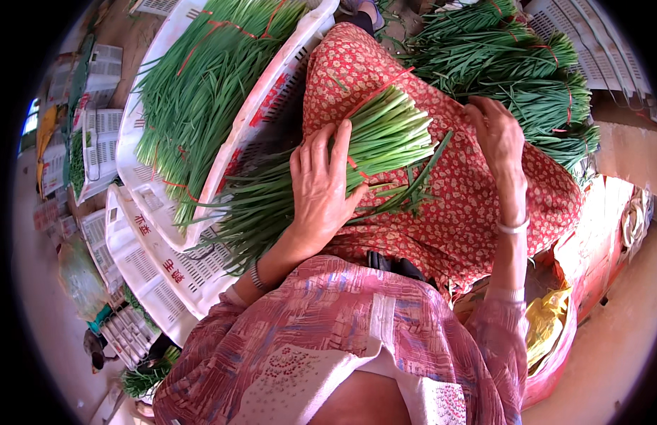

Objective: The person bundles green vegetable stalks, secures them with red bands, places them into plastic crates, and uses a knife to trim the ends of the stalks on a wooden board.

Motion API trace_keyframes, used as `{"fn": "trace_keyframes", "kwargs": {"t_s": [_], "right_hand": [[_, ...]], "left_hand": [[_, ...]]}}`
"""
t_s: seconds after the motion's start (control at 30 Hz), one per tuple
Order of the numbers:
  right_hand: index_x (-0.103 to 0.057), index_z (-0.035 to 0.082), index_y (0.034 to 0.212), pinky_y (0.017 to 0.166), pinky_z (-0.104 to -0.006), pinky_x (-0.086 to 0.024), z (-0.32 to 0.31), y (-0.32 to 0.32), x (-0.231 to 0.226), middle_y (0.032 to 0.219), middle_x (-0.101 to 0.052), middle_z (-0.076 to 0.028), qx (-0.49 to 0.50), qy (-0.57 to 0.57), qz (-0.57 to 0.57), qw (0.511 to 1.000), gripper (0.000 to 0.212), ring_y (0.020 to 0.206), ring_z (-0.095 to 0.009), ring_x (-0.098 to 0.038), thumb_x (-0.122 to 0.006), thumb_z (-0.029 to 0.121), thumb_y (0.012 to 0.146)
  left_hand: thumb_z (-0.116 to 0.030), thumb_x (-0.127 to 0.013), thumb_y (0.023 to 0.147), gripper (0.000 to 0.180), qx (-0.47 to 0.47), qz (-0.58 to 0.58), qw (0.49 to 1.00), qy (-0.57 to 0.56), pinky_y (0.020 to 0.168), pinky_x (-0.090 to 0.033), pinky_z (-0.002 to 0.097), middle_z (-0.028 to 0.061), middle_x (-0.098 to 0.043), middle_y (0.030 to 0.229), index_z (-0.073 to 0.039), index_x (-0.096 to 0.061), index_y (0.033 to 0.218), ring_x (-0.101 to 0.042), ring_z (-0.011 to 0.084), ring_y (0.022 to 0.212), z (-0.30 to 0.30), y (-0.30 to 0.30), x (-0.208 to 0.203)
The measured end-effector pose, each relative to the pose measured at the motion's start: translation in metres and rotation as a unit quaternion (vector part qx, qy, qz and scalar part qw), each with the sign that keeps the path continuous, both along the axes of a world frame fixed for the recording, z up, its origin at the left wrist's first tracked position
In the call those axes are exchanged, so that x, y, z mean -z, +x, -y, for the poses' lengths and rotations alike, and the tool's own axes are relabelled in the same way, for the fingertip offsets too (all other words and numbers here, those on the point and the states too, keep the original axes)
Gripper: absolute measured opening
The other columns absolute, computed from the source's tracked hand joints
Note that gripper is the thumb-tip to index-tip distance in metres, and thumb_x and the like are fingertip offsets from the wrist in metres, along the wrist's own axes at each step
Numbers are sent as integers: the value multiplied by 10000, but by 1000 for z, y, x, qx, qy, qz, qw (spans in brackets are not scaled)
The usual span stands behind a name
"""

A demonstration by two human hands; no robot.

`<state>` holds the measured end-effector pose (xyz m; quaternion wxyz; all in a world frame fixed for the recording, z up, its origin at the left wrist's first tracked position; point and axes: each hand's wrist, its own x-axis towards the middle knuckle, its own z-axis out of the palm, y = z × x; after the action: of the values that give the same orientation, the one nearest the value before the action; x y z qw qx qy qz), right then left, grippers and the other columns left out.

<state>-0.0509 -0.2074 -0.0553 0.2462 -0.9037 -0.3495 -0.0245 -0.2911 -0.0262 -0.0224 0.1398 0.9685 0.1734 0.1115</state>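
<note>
Across my lap lies a bundle of garlic chives (395,134), its pale cut ends toward the right and its green leaves running left. My left hand (320,180) holds it from above, fingers across the stalks and thumb on the near side. A red tie (378,93) slants up from beside those fingers, and another bit of red shows by the thumb. Right of the bundle and apart from it, my right hand (497,134) hovers over the red flowered cloth (470,191) with curled fingers; its fingertips are partly hidden. A few loose leaves (413,188) lie at the bundle's near side.
At the left, a white plastic crate (225,188) holds tied chives (208,99), with another crate (155,262) beneath it. More tied bundles (516,78) are heaped at the far right. A yellow plastic bag (546,322) lies near my right elbow.
</note>
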Motion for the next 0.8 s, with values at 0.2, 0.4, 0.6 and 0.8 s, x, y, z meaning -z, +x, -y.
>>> {"fn": "trace_keyframes", "kwargs": {"t_s": [0.2,0.4,0.6,0.8], "right_hand": [[-636,8,1104,642,-319,-501,-13,-84,-29,846,-682,-90,27,173,-378,909,307,730,-180,-645,-555,285,1000],[-423,-47,1413,1069,-353,-371,-28,-158,-5,1334,-544,-161,-55,215,-572,790,667,1228,-247,-508,-599,418,968],[-232,-46,1496,1147,-423,-285,-88,-170,-37,1511,-336,-191,-54,399,-534,744,964,1385,-289,-345,-736,463,852],[-441,-52,1412,1059,-452,-442,-139,-107,-118,1404,-490,-189,-110,515,-403,749,698,1263,-290,-508,-431,491,975]], "left_hand": [[-361,-903,554,1114,40,-127,978,-158,1015,-387,466,213,-502,1300,-11,-343,1452,-500,386,1185,-58,-14,-10],[-342,-869,542,922,-25,-32,983,-178,930,-444,446,164,-545,1115,-61,-482,1331,-556,348,1039,-42,-23,-2],[-321,-858,554,914,-76,167,974,-135,884,-452,462,159,-518,1098,-38,-470,1332,-546,362,1027,-28,-4,-50],[-245,-895,505,1153,-11,373,922,-99,1030,-409,489,180,-453,1296,-44,-317,1482,-477,361,1202,-43,29,-106]]}}
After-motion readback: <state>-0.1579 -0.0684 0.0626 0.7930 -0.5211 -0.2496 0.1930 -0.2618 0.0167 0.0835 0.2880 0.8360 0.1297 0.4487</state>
